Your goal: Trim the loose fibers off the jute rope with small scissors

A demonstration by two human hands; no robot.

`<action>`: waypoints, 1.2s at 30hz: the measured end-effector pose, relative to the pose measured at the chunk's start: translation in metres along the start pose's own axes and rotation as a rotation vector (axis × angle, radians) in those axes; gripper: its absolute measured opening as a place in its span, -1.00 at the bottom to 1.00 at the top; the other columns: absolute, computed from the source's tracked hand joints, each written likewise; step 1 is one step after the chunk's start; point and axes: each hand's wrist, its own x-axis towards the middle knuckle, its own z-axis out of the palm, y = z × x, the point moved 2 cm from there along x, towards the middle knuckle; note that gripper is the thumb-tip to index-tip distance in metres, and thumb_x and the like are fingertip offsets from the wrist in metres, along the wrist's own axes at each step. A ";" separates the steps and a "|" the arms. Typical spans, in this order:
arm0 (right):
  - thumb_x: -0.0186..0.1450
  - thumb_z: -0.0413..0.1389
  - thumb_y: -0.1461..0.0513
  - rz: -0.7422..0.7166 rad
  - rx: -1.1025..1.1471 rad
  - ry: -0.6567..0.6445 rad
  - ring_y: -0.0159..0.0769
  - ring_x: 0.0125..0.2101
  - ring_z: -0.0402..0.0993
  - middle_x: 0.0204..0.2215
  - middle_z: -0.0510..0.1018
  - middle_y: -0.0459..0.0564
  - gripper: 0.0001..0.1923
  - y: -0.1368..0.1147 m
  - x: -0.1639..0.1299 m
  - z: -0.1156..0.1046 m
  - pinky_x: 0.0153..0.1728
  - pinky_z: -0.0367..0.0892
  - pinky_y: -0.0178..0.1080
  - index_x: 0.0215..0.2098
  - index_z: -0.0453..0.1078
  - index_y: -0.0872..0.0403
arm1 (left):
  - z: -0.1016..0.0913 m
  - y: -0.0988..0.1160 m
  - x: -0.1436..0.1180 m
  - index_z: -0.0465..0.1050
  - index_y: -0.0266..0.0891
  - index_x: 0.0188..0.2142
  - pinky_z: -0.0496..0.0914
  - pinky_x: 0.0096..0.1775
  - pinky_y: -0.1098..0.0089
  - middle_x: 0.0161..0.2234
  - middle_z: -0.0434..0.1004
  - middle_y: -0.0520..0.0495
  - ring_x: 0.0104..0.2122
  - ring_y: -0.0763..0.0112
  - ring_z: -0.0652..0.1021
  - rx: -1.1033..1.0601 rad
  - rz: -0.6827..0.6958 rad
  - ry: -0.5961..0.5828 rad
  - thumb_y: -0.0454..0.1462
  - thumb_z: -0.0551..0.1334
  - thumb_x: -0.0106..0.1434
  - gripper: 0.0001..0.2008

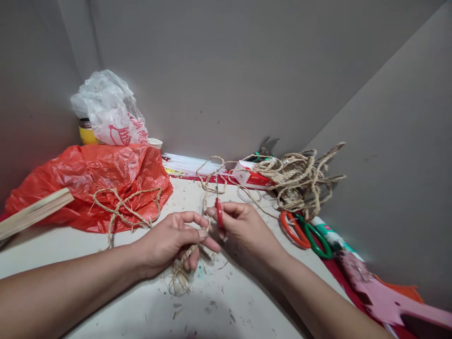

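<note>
- The left hand [173, 242] was closed on a bundle of jute twine [183, 270], fingers curled and thumb pinching it just above the worktop [106, 301], frayed ends hanging beneath the palm.
- The right hand [243, 226] was clamped on small red-handled scissors [218, 207], blades pointing up and touching a strand that rose from the left hand's pinch.
- The twine looked light, limp and rough — unlikely to slip, but prone to fraying and shedding fibre, judging by the bits scattered on the worktop.
- It seemed best gripped close to the blades, so the strand stayed taut.
- Farther out lay a loose twine coil [300, 176] to the right, above orange and green scissors [305, 233].
- To the left, more twine lay on a red plastic bag [99, 181] — a wooden strip [33, 212] beside it.
</note>
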 end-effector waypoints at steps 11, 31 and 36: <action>0.09 0.04 0.17 -0.320 -1.146 -0.161 -0.50 -0.67 0.00 -0.74 0.18 -0.21 -0.77 -0.037 -0.018 -0.021 -0.60 -0.11 -0.33 -0.67 0.21 0.09 | -0.015 0.009 0.005 0.26 -0.26 -0.28 0.21 -0.67 0.63 -0.37 0.58 -0.14 -0.72 0.64 0.39 -0.272 0.040 0.075 -0.43 0.21 0.12 -0.82; 0.16 0.02 0.04 -0.399 -1.664 -0.018 -0.28 -0.62 0.36 -0.67 0.49 -0.01 -0.70 -0.042 -0.028 -0.010 -0.55 -0.08 -0.25 -0.52 0.42 0.05 | -0.016 0.007 0.008 0.25 -0.26 -0.26 0.20 -0.65 0.59 -0.42 0.56 -0.10 -0.72 0.63 0.36 -0.158 0.104 0.117 -0.40 0.20 0.13 -0.82; 0.20 -0.01 0.07 -0.370 -1.609 -0.023 -0.34 -0.66 0.34 -0.70 0.48 -0.05 -0.69 -0.038 -0.028 -0.010 -0.57 -0.13 -0.27 -0.58 0.39 0.04 | -0.016 0.006 0.008 0.24 -0.25 -0.26 0.20 -0.67 0.60 -0.40 0.56 -0.09 -0.73 0.64 0.36 -0.146 0.100 0.117 -0.38 0.22 0.14 -0.81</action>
